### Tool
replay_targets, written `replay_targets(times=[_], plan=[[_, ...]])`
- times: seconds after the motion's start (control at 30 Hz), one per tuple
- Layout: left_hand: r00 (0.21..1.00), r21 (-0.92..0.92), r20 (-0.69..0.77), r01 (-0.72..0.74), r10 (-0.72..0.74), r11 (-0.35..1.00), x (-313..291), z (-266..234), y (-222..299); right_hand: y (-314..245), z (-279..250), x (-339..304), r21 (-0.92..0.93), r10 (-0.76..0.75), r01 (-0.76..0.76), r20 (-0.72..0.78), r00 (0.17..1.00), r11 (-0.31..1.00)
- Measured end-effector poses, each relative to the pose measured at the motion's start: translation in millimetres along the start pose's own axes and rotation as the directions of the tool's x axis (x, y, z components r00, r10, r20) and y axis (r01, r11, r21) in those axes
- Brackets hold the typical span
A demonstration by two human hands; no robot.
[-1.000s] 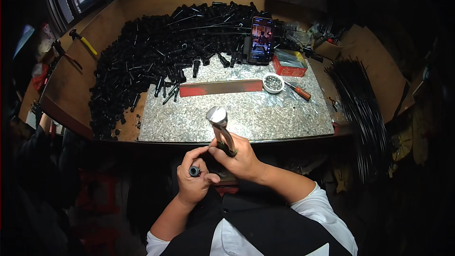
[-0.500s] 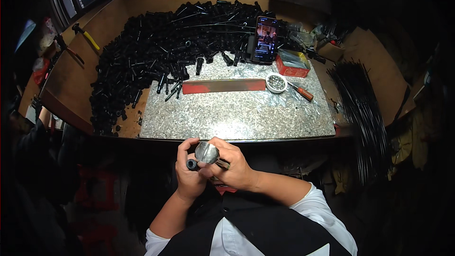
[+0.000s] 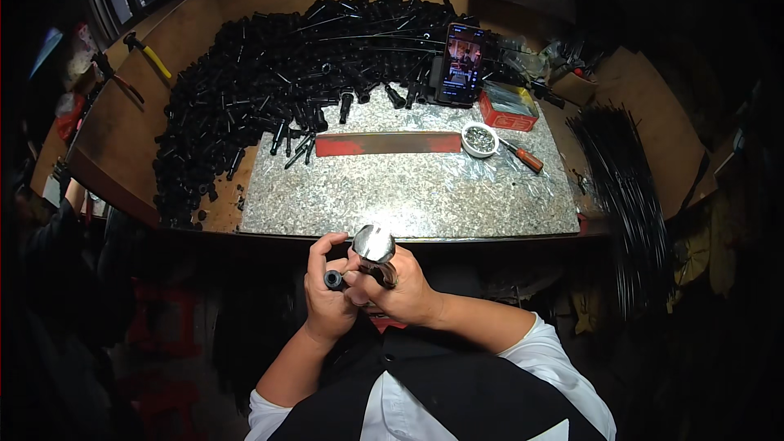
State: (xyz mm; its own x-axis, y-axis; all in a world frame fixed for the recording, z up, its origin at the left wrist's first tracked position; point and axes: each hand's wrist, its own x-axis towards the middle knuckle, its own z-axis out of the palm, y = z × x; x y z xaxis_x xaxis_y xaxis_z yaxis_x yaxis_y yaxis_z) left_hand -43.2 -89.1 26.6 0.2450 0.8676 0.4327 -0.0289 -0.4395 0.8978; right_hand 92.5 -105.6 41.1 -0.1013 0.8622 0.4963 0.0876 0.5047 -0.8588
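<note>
My left hand (image 3: pixel 327 310) is closed round a small black tubular part (image 3: pixel 333 280), whose round open end faces up. Its index finger stands raised and bent. Close beside it, my right hand (image 3: pixel 408 287) grips a tool with a round shiny metal head (image 3: pixel 374 243); the grip hides much of the tool, so its exact kind is unclear. Both hands meet in front of my chest, just off the near edge of the stone slab (image 3: pixel 392 196). Past the slab lies a big heap of similar black parts (image 3: pixel 269 73).
A red and grey bar (image 3: pixel 388 144) lies across the slab. Right of it are a white bowl of small metal pieces (image 3: pixel 479 140), an orange-handled screwdriver (image 3: pixel 529 160), a red box (image 3: pixel 508 108) and a propped phone (image 3: pixel 462 65). Long black rods (image 3: pixel 625 204) hang at the right edge.
The round metal head has risen and shifted slightly right, tilting so its face now catches the light. My left hand stays almost in place with the black part.
</note>
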Motion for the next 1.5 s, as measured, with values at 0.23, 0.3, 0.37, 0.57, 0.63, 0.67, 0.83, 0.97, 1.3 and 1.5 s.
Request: replay_targets(times=[0.23,0.3,0.37,0.57,0.63,0.67,0.83,0.97,1.3,1.5], plan=[[0.999,0.082,0.029,0.011,-0.013,0.997,-1,-4,2,0,0,-2,0.025,0.011,-0.012,0.021,1.000,1.000],[0.999,0.030,-0.020,0.030,-0.029,0.999,0,-1,6,-4,1,1,0.018,-0.015,0.015,0.017,1.000,1.000],[0.997,0.023,-0.026,0.073,-0.072,0.997,-3,-1,8,-3,2,-1,0.041,0.025,-0.026,0.023,0.999,0.999],[0.984,0.034,-0.033,0.175,-0.174,0.984,-4,-4,10,0,1,-2,0.091,0.088,-0.091,0.039,0.995,0.992],[0.974,0.059,-0.027,0.226,-0.225,0.972,-5,-6,7,3,-1,-2,0.122,0.140,-0.147,0.062,0.988,0.982],[0.980,-0.028,0.025,0.199,-0.199,0.980,-7,-6,1,4,-3,0,0.015,0.019,-0.020,0.085,0.996,1.000],[0.973,0.269,0.093,-0.228,0.211,0.936,0,-19,-21,2,-7,16,-0.132,-0.050,0.080,0.215,0.975,0.988],[0.983,-0.251,-0.011,0.175,-0.184,0.952,-3,-10,-5,-8,-11,21,-0.013,0.294,-0.302,0.279,0.914,0.953],[0.980,-0.288,-0.040,0.174,-0.193,0.942,2,-39,-12,-24,-60,-3,-0.587,0.155,0.142,0.426,0.891,0.797],[0.989,-0.147,-0.022,0.144,-0.149,0.978,0,-30,-14,-37,-56,-11,-0.759,0.186,0.226,0.415,0.891,0.610]])
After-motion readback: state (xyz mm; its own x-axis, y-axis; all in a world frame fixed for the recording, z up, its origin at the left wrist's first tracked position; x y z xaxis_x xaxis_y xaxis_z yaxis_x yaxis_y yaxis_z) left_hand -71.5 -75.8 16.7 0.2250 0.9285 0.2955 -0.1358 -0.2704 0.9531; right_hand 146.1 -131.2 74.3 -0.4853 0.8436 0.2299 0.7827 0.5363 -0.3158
